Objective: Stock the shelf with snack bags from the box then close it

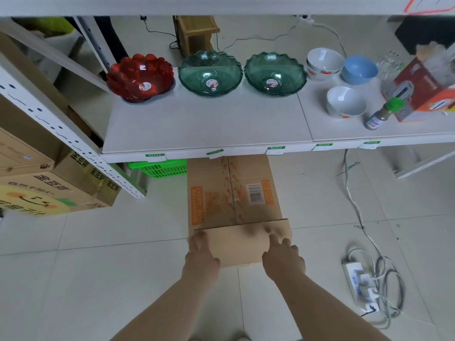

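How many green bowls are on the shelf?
2. One green bowl sits on the shelf, just right of the red bowl; the other green bowl is beside it, left of the white bowls. Others may be nested underneath.

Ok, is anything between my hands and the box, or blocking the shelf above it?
Nothing visible does. The left hand and right hand rest on the box at its near flap. The front stretch of the shelf is bare; the bowls stand along its back. The box's far end sits under the shelf edge.
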